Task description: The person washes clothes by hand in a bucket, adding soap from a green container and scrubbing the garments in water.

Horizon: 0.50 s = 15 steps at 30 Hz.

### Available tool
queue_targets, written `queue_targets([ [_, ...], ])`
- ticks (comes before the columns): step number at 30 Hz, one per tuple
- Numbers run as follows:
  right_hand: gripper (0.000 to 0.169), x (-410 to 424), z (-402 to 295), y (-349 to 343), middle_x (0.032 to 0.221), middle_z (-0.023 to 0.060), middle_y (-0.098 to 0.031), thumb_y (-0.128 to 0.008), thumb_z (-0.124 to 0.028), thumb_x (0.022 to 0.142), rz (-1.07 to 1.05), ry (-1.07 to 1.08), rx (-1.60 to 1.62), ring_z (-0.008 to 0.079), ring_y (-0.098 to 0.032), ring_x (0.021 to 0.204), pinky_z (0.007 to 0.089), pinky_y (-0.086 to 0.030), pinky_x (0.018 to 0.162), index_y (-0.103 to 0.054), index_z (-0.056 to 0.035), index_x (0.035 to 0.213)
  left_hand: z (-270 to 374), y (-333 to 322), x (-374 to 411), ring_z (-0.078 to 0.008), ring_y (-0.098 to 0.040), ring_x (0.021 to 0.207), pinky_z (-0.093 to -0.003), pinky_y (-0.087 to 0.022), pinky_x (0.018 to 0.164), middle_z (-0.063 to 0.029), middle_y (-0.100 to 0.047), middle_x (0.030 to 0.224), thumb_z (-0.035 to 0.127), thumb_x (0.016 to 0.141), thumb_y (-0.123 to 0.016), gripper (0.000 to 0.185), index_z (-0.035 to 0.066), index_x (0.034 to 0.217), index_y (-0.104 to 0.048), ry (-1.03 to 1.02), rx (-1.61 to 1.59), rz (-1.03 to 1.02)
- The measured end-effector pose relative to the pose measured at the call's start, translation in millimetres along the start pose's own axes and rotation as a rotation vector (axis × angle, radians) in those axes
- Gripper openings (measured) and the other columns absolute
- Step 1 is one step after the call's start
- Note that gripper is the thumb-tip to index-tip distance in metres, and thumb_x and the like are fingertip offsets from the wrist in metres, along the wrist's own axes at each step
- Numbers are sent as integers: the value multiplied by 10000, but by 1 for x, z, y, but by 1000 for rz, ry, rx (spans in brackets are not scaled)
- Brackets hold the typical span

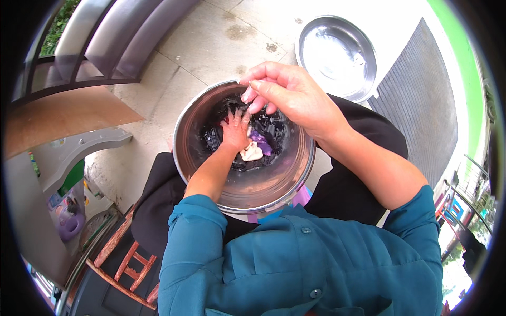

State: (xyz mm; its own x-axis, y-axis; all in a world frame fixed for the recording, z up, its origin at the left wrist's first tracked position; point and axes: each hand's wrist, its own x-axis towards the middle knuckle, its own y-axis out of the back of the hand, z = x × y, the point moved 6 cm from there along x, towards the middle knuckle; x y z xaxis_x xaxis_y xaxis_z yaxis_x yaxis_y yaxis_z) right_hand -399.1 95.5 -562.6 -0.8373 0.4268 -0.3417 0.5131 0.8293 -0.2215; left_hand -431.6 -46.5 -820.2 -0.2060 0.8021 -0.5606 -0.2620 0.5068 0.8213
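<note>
A deep metal basin [272, 197] stands between my black-trousered knees. Wet dark cloth [276, 122] lies inside it, with a purple cloth [261, 142] and a small cream cloth [252, 152] on top. My left hand [236, 132] reaches down into the basin, fingers spread over the dark cloth, the cream cloth just beside its heel. Above the basin's far right rim hangs my right hand [290, 93], its fingers bent and the thumb near the index finger. Whether anything small is pinched there cannot be made out.
A second, wide metal basin [302, 59] sits on the concrete floor [185, 59] ahead to the right, beside a grey ribbed mat [419, 102]. On my left are a wooden board [71, 114], a grey shelf unit [83, 142] with a purple bottle [71, 225], and a reddish wooden frame [118, 284].
</note>
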Motion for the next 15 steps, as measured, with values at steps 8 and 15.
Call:
queue_targets([
  [8, 227, 1, 8, 9, 831, 56, -607, -445, -136, 870, 9, -52, -49, 70, -561, 706, 178, -415, 607, -562, 7, 1003, -30, -44, 62, -272, -457, 1124, -351, -393, 916, -171, -473, 1200, 333, 643, -674, 655, 39, 1186, -456, 201, -463, 17],
  [15, 242, 6, 1, 11, 827, 50, -606, -457, -164, 864, 44, -17, -75, 79, -572, 700, 172, -413, 593, -558, 7, 1002, -62, -89, 5, -268, -560, 954, -326, -442, 805, -193, -575, 1034, 502, 782, -434, 569, -6, 973, -607, 659, -925, -363],
])
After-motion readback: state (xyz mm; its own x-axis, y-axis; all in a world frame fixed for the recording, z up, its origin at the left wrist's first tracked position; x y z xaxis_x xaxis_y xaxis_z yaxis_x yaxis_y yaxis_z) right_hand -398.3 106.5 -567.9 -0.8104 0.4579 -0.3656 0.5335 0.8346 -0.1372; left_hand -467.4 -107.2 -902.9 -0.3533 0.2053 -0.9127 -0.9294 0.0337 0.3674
